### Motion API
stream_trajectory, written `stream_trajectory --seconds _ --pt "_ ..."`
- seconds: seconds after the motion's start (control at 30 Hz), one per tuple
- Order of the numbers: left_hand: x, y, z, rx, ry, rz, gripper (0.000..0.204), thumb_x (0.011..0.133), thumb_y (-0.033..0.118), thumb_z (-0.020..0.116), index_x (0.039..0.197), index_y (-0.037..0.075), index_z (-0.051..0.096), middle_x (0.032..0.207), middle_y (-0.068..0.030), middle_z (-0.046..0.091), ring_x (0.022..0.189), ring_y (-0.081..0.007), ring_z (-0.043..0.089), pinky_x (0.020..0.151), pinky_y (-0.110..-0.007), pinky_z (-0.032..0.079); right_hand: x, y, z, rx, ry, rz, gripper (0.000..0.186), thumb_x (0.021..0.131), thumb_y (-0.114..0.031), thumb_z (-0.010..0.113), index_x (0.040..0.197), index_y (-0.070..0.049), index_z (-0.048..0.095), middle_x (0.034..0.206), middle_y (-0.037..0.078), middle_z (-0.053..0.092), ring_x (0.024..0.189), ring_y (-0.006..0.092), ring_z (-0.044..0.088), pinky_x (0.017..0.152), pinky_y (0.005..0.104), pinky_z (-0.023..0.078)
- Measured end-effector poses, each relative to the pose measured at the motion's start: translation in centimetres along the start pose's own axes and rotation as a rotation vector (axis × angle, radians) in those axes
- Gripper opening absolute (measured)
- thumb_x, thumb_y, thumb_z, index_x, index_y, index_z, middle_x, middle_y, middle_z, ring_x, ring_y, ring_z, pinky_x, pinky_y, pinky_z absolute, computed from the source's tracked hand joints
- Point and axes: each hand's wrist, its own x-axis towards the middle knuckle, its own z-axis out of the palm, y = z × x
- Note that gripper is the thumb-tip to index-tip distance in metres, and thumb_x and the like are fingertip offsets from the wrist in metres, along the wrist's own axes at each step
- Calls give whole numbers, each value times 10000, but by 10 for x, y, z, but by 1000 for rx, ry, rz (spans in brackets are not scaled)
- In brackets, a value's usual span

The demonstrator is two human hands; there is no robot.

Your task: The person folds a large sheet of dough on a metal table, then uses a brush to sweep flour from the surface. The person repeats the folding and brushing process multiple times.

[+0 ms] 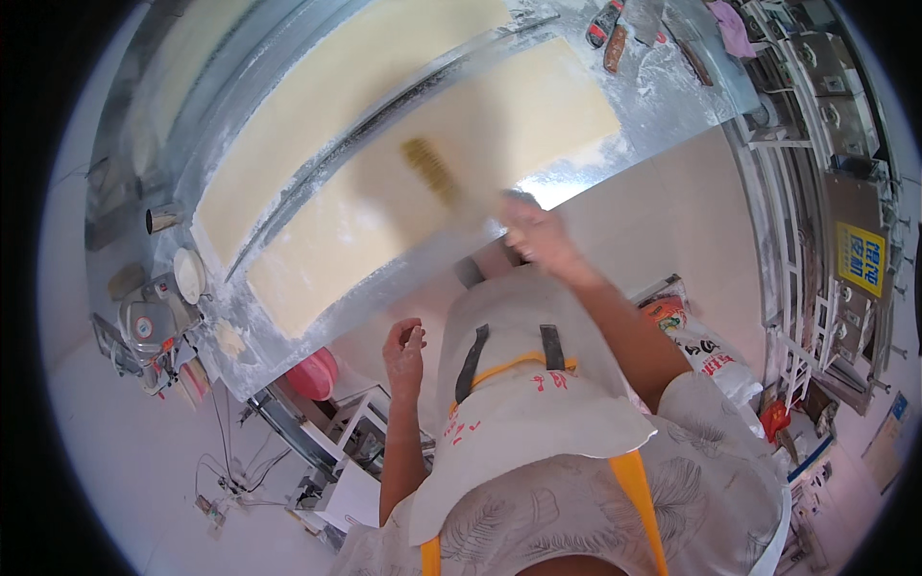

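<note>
My right hand [538,230] is closed around the blurred handle of a brush and reaches over the near edge of the worktable [663,144]. The brush [429,173] has a row of yellowish-brown bristles, smeared by motion, over the nearer dough sheet [519,106]. That sheet is pale, broad and flat. Beyond it lies a second long dough sheet [288,144], with a long thin dark strip [384,113] between the two. In front of my apron, off the table's edge, my left hand [403,346] hangs with loosely bent fingers and nothing visible in it.
Tools with red and brown handles [615,43] lie on the floury far right of the table. A metal cup [163,218] and a machine [149,322] stand at the left. Metal racks [788,192] rise at the right, near a white printed sack [711,350]. A pink basin [312,374] sits below the table.
</note>
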Motion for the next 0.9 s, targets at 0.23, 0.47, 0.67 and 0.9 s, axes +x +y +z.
stream_trajectory --seconds 0.23,0.47,0.67,0.9 --pt "-17 -7 7 0 44 -38 190 1063 118 652 1210 12 713 1094 -84 736 1010 -182 730 852 -331 613 -39 -86 -156 -117 390 2 376 1105 -344 628 1408 -147 735 722 -5 597 563 92 502 539 275 433" --pt "-11 -1 16 54 17 12 197 1060 125 657 1209 10 713 1087 -88 737 990 -176 723 842 -333 611 -17 -30 -192 -1257 514 -393 452 1078 -334 654 1530 -335 629 864 169 692 799 340 690 729 473 561" --pt "-30 -26 -1 58 58 -37 209 1048 126 666 1216 10 715 1092 -84 739 1009 -171 717 851 -335 610 -50 -29 -173 -1214 575 -234 498 1058 -298 676 1549 -347 605 904 171 701 853 371 705 757 491 572" --pt "-34 -48 -45 102 125 -18 224 1035 128 681 1221 7 717 1062 -90 751 965 -171 722 852 -328 611 -66 -10 -98 -918 594 -193 479 1084 -338 631 1561 -317 596 1066 166 760 933 377 735 798 508 578"
